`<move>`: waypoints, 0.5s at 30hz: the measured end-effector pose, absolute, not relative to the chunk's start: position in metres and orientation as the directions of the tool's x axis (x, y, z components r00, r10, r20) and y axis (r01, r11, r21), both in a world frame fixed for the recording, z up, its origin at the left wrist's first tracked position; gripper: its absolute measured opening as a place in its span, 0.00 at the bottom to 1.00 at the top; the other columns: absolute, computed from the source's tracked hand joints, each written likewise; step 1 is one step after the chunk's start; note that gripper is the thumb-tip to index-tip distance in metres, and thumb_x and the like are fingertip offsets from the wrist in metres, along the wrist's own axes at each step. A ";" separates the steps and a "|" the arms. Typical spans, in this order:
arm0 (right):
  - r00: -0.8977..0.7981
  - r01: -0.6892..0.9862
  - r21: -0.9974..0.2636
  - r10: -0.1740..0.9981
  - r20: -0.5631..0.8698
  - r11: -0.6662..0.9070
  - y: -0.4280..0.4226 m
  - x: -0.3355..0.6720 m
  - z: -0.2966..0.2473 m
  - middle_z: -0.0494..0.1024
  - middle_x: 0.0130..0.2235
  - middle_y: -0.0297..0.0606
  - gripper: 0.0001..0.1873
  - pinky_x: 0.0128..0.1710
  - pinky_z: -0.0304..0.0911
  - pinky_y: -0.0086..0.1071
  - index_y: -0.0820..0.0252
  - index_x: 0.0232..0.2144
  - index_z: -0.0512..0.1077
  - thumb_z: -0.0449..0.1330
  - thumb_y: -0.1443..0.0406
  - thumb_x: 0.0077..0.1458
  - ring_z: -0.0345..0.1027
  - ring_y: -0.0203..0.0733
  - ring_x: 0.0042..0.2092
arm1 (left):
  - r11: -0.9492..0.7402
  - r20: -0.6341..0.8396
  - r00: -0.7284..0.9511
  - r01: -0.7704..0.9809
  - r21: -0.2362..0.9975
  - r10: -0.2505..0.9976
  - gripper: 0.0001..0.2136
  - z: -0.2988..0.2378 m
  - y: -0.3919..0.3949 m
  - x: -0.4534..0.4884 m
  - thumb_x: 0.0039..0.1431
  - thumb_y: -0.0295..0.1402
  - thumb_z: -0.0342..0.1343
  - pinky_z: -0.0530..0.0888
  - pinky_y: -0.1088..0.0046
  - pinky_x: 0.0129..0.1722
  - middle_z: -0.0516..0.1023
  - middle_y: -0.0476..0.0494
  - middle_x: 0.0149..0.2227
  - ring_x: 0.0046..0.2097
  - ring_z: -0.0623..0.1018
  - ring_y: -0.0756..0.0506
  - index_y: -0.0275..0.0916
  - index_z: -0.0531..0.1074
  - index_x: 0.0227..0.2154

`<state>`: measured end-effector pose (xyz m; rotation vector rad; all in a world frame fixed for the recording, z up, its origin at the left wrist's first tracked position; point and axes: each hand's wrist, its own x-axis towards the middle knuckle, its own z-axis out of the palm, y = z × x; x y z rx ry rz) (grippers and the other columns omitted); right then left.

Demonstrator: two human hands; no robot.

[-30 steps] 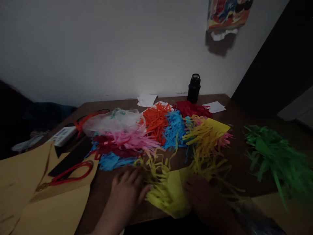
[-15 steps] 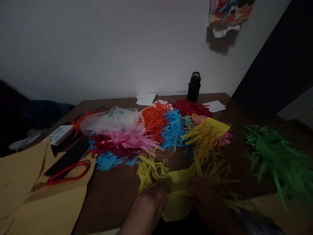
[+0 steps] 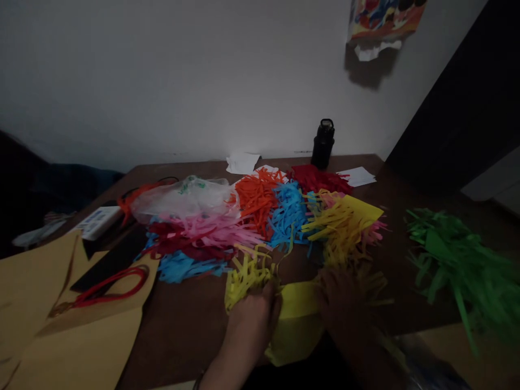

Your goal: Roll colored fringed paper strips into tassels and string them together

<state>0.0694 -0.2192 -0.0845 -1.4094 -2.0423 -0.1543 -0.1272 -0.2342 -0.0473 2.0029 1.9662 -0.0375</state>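
Two hands (image 3: 251, 316) partly curled, one at either side of yellow fringed paper (image 3: 298, 303); grip unclear.

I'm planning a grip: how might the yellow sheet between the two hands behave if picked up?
The yellow sheet would probably bend easily, since a fold line crosses it. It is likely light for its size, as it looks thin. The narrow, curled yellow strips at the left hand might dangle or tangle when lifted.

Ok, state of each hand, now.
Left hand: curled at the left side of the yellow fringed paper; grip unclear.
Right hand: at its right side; too dark to tell open or closed.
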 end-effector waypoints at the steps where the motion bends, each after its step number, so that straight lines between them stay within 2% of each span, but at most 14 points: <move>1: -0.238 0.851 -0.254 0.768 0.594 0.460 -0.220 0.071 -0.082 0.76 0.39 0.44 0.09 0.46 0.54 0.46 0.61 0.40 0.72 0.51 0.68 0.65 0.66 0.50 0.42 | 0.007 -0.245 0.046 0.978 0.210 0.969 0.09 -0.047 -0.235 -0.127 0.65 0.32 0.49 0.73 0.68 0.31 0.83 0.38 0.35 0.37 0.83 0.38 0.39 0.73 0.41; 3: -0.387 0.735 -0.260 0.702 0.598 0.626 -0.223 0.072 -0.077 0.75 0.37 0.41 0.10 0.45 0.57 0.42 0.60 0.36 0.72 0.51 0.71 0.65 0.66 0.46 0.41 | -0.003 -0.228 0.051 0.979 0.205 0.972 0.09 -0.045 -0.235 -0.126 0.65 0.31 0.48 0.73 0.69 0.31 0.83 0.39 0.34 0.37 0.83 0.39 0.39 0.73 0.40; 5: -0.565 0.590 -0.275 0.631 0.531 0.759 -0.227 0.070 -0.074 0.73 0.33 0.37 0.12 0.41 0.59 0.37 0.59 0.32 0.71 0.50 0.72 0.65 0.65 0.41 0.37 | -0.016 -0.206 0.060 0.977 0.210 0.977 0.09 -0.045 -0.235 -0.126 0.66 0.31 0.47 0.73 0.69 0.31 0.83 0.40 0.34 0.36 0.83 0.39 0.40 0.72 0.40; 7: -0.654 0.533 -0.267 0.592 0.471 0.803 -0.229 0.067 -0.074 0.72 0.31 0.36 0.13 0.38 0.60 0.35 0.59 0.31 0.70 0.50 0.72 0.65 0.64 0.40 0.35 | -0.018 -0.193 0.061 0.976 0.217 0.979 0.09 -0.047 -0.235 -0.129 0.66 0.31 0.47 0.73 0.69 0.29 0.83 0.42 0.31 0.34 0.83 0.39 0.40 0.72 0.41; 9: -0.672 0.532 -0.241 0.578 0.463 0.812 -0.230 0.066 -0.077 0.71 0.31 0.37 0.13 0.37 0.61 0.35 0.61 0.31 0.70 0.50 0.73 0.65 0.64 0.41 0.35 | -0.003 -0.183 0.043 0.976 0.216 0.982 0.10 -0.049 -0.238 -0.134 0.66 0.30 0.47 0.73 0.68 0.28 0.83 0.41 0.31 0.32 0.83 0.39 0.38 0.70 0.46; 10: -0.677 0.525 -0.235 0.569 0.466 0.818 -0.229 0.066 -0.079 0.71 0.31 0.37 0.13 0.37 0.61 0.35 0.61 0.31 0.70 0.50 0.74 0.65 0.64 0.41 0.35 | -0.020 -0.134 0.051 0.975 0.222 0.990 0.11 -0.050 -0.240 -0.137 0.65 0.29 0.47 0.74 0.67 0.30 0.83 0.39 0.33 0.34 0.83 0.39 0.36 0.69 0.48; 12: -0.670 0.513 -0.245 0.562 0.484 0.823 -0.228 0.067 -0.085 0.71 0.31 0.38 0.13 0.37 0.61 0.36 0.62 0.30 0.69 0.49 0.75 0.64 0.64 0.41 0.35 | -0.150 0.065 0.138 0.960 0.238 0.988 0.14 -0.050 -0.248 -0.142 0.63 0.28 0.50 0.75 0.60 0.41 0.81 0.35 0.41 0.42 0.81 0.37 0.36 0.68 0.51; 14: -0.634 0.503 -0.271 0.564 0.530 0.821 -0.226 0.069 -0.088 0.72 0.31 0.38 0.14 0.37 0.62 0.35 0.61 0.29 0.69 0.49 0.75 0.64 0.65 0.41 0.35 | -0.374 0.299 0.300 0.899 0.229 0.906 0.14 -0.049 -0.256 -0.143 0.62 0.29 0.52 0.69 0.52 0.52 0.78 0.37 0.49 0.51 0.76 0.36 0.40 0.70 0.50; 15: -0.613 0.495 -0.285 0.562 0.556 0.821 -0.226 0.069 -0.088 0.72 0.31 0.38 0.13 0.37 0.62 0.35 0.61 0.30 0.69 0.49 0.75 0.64 0.65 0.41 0.35 | -0.475 0.369 0.380 0.854 0.212 0.848 0.13 -0.049 -0.259 -0.143 0.63 0.29 0.53 0.64 0.51 0.55 0.77 0.39 0.50 0.53 0.74 0.36 0.42 0.71 0.50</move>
